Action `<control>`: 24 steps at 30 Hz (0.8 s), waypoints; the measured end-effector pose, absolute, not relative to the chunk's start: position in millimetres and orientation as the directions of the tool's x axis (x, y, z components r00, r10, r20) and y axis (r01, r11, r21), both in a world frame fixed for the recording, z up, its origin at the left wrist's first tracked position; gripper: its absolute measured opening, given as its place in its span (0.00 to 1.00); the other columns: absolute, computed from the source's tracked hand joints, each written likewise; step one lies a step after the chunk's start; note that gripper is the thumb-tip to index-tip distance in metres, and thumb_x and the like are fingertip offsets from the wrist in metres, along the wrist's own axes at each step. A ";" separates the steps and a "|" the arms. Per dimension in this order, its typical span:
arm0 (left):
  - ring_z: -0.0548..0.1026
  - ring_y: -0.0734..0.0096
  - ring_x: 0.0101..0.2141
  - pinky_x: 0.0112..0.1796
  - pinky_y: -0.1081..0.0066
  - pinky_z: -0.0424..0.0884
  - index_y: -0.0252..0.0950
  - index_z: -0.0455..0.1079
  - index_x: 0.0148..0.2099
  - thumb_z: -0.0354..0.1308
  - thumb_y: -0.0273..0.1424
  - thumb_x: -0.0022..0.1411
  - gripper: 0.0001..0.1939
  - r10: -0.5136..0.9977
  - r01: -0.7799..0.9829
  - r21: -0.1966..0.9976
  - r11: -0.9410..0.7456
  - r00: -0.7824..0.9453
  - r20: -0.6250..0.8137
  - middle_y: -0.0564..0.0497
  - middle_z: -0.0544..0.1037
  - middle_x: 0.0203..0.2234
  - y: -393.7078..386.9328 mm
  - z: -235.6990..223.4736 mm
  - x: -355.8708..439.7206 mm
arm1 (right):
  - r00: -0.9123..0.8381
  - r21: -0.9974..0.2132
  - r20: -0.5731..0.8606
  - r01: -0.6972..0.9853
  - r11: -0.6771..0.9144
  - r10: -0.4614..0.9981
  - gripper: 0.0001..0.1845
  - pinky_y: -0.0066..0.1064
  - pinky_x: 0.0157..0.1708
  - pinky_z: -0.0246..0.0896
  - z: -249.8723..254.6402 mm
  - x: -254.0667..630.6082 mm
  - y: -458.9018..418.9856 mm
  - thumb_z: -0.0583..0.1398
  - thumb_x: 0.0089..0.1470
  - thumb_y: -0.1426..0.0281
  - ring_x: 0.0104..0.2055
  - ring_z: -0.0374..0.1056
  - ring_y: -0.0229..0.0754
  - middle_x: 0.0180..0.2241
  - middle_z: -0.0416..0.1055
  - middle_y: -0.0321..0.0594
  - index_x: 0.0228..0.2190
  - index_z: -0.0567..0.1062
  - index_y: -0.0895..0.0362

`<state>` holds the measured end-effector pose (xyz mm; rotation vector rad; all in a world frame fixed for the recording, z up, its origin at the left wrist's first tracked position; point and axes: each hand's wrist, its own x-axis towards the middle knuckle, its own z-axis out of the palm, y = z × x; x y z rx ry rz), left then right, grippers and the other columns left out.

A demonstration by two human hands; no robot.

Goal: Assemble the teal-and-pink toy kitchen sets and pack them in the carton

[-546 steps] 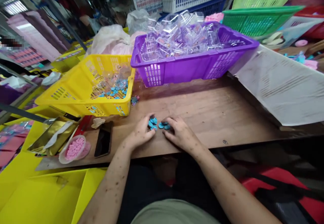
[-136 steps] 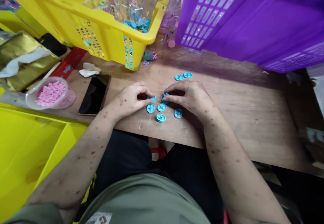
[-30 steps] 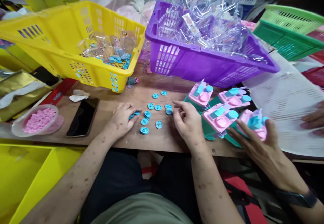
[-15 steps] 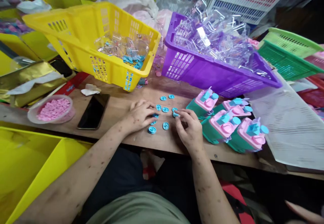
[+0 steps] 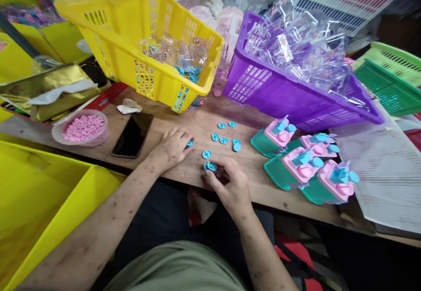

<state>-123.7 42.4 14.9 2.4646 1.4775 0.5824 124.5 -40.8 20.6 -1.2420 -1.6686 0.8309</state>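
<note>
Several small blue plastic discs with cross-shaped ribs lie loose on the wooden table. My left hand rests on the tabletop, its fingers curled over a blue disc that shows partly at the thumb and fingertips. Thumb and forefinger of my right hand pinch another blue disc near the front edge, overlapping a second one beneath or beside it. Just beyond it lies a single ribbed disc. Farther right, a smooth-faced disc overlaps a ribbed one.
Several green-and-pink toy containers with blue parts stand at right. A yellow basket and a purple basket of clear plastic pieces line the back. At left are a phone and a tub of pink pieces.
My right hand has moved left and nearer, from the right-hand discs to the front disc. My left hand has drawn back left, away from the front discs. The camera view has shifted slightly.
</note>
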 end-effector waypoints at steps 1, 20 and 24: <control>0.76 0.43 0.56 0.61 0.46 0.73 0.36 0.76 0.55 0.59 0.34 0.77 0.10 0.868 0.783 0.376 -0.495 0.431 0.246 0.37 0.79 0.51 42.2 14.5 -123.1 | -0.087 -0.949 0.169 0.256 0.186 0.982 0.10 0.44 0.45 0.84 24.2 123.0 -49.2 0.71 0.65 0.62 0.43 0.82 0.51 0.44 0.81 0.42 0.47 0.81 0.46; 0.78 0.68 0.31 0.33 0.71 0.73 0.40 0.72 0.42 0.61 0.34 0.69 0.03 0.861 0.543 0.686 -0.485 0.158 0.483 0.55 0.78 0.32 -23.1 47.9 -99.3 | -0.509 -0.143 -0.624 -0.671 -0.728 0.592 0.26 0.29 0.33 0.74 -2.5 63.4 -118.2 0.55 0.76 0.54 0.34 0.81 0.44 0.36 0.82 0.50 0.43 0.80 0.64; 0.78 0.64 0.33 0.36 0.64 0.73 0.39 0.74 0.43 0.57 0.27 0.68 0.04 0.617 0.474 0.398 -0.786 0.552 0.561 0.51 0.81 0.34 -82.1 37.7 -60.1 | -0.537 0.018 -0.562 -0.769 -0.639 0.630 0.26 0.31 0.35 0.76 5.5 67.8 -126.9 0.52 0.77 0.53 0.32 0.79 0.43 0.35 0.83 0.45 0.44 0.80 0.60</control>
